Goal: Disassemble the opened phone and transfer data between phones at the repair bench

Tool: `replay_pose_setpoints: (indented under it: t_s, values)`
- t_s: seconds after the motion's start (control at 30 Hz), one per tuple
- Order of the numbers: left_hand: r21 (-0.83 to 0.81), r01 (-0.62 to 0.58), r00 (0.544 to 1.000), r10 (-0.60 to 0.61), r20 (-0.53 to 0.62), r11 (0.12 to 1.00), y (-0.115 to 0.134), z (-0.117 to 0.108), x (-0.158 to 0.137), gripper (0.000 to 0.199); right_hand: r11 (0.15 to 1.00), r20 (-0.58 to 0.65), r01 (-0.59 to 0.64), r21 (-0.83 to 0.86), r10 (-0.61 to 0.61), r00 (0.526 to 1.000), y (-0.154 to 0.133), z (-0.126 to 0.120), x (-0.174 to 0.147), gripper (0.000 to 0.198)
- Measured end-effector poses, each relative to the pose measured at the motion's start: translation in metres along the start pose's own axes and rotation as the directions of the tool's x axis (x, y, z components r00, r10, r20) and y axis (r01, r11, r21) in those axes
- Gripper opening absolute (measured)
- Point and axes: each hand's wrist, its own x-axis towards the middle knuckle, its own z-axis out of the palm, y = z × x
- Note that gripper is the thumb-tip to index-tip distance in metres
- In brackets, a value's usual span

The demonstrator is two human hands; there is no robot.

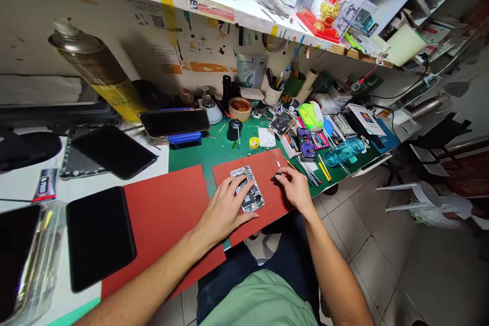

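Pressing down with spread fingers, your left hand (225, 209) steadies the opened phone (248, 189) on the red mat (263, 163) at the table's near edge. Your right hand (296, 189) sits just beside it — fingers pinched on a small dark tool (276, 177).

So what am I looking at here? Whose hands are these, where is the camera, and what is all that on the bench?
The camera sits on a person's head, looking down at their own bare hands; there is no machine. The left hand rests on an opened phone, its insides showing, which lies on a red mat. The right hand pinches a small dark tool beside it; what kind is too small to tell. Around them on the bench lie dark phone screens, a lit phone, a spray can and pens.
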Motion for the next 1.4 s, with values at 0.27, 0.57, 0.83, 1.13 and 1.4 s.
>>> replay_pose_setpoints:
  t_s: [0.27, 0.57, 0.83, 1.13, 1.4]
  values:
    - [-0.035, -0.014, 1.0, 0.014, -0.004, 0.999, 0.001, -0.001, 0.0, 0.078, 0.987, 0.188, 0.065, 0.147, -0.093, 0.978, -0.015, -0.004, -0.035, 0.017]
    - [-0.137, -0.024, 1.0, 0.022, -0.015, 0.99, 0.001, -0.001, 0.001, 0.063, 0.986, 0.291, 0.161, 0.036, -0.164, 0.943, -0.03, 0.011, -0.031, 0.01]
    - [-0.157, -0.006, 1.0, 0.007, 0.0, 0.988, 0.001, 0.0, 0.0, 0.062, 0.987, 0.384, 0.156, 0.031, -0.156, 0.91, -0.03, 0.013, -0.021, 0.012]
    - [-0.127, -0.012, 1.0, 0.012, -0.002, 0.992, 0.003, 0.0, 0.0, 0.061, 0.987, 0.38, 0.156, 0.03, -0.156, 0.912, -0.031, 0.016, -0.019, 0.012]
    - [-0.169, -0.012, 1.0, 0.011, -0.005, 0.986, 0.001, 0.0, 0.0, 0.053, 0.98, 0.376, 0.199, 0.003, -0.185, 0.908, -0.028, 0.017, -0.017, 0.011]
